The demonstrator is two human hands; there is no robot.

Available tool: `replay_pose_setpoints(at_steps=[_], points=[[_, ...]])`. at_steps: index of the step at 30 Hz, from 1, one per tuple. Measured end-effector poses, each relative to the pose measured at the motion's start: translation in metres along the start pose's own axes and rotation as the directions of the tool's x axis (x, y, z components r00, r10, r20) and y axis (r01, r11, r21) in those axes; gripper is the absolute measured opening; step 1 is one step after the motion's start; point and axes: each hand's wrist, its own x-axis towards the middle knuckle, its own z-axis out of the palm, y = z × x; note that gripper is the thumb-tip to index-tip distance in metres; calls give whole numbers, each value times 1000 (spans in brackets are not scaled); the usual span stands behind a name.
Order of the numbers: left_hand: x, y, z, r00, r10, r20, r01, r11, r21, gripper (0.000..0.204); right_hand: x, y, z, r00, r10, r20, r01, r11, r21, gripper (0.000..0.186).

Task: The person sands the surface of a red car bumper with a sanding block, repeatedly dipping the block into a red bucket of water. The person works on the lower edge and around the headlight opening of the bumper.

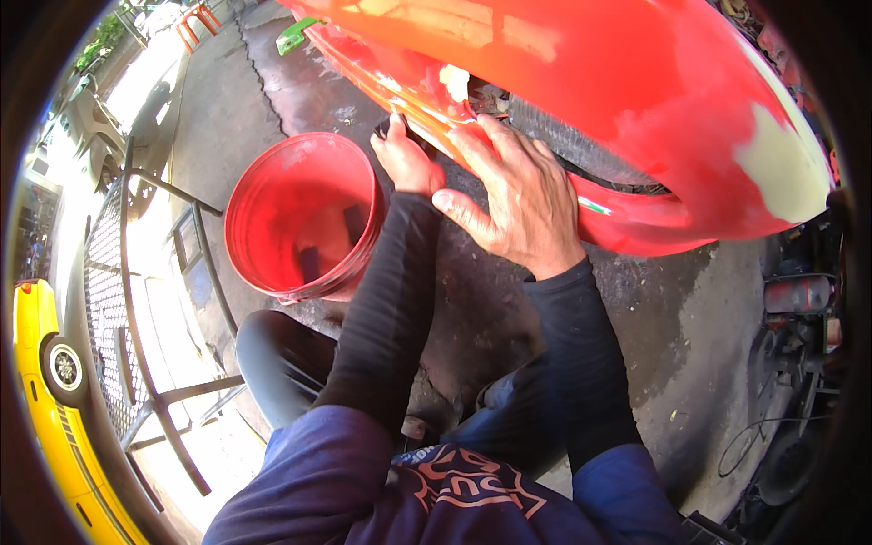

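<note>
A red body panel [654, 73], like a bumper, with a pale patch on its right end and an opening through its lower part, spans the upper right. My left hand [409, 159] is at the panel's lower edge, its fingers bent around a small dark piece [380, 133], partly hidden, that looks like a pad. My right hand [509, 191] lies open on the lower band of the panel, fingers stretched and thumb out toward my left wrist. Left of my hands stands a red bucket [272, 186] with dark pieces [311, 263] at its bottom.
A black metal frame with mesh [154, 395] is at the left, beside a yellow car [32, 336]. A grey cylinder [795, 293] and dark clutter lie at the right. A green object [292, 36] touches the panel's upper left. Cracked concrete floor [191, 109] lies beneath.
</note>
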Motion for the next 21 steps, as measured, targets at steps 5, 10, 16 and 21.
replay_pose_setpoints(at_steps=[5, 10, 16, 21], points=[[3, 5, -6, 979, -127, -159, 138, 988, 63, 28, 2, -2, 0, 999, 4, -35, -4, 1000, -2, 66], [11, 1, -17, 988, 146, 57, -152, 979, 135, 31, 1, 1, 1, 1000, -15, -19, 15, 1000, 9, 66], [14, -2, -28, 994, 92, 64, -103, 973, 205, 27, 2, 0, 0, 999, -31, -17, 31, 1000, 3, 66], [-7, -2, -17, 991, 130, -17, -116, 933, 341, 33, 2, 0, 0, 999, -35, -17, 35, 999, -4, 65]])
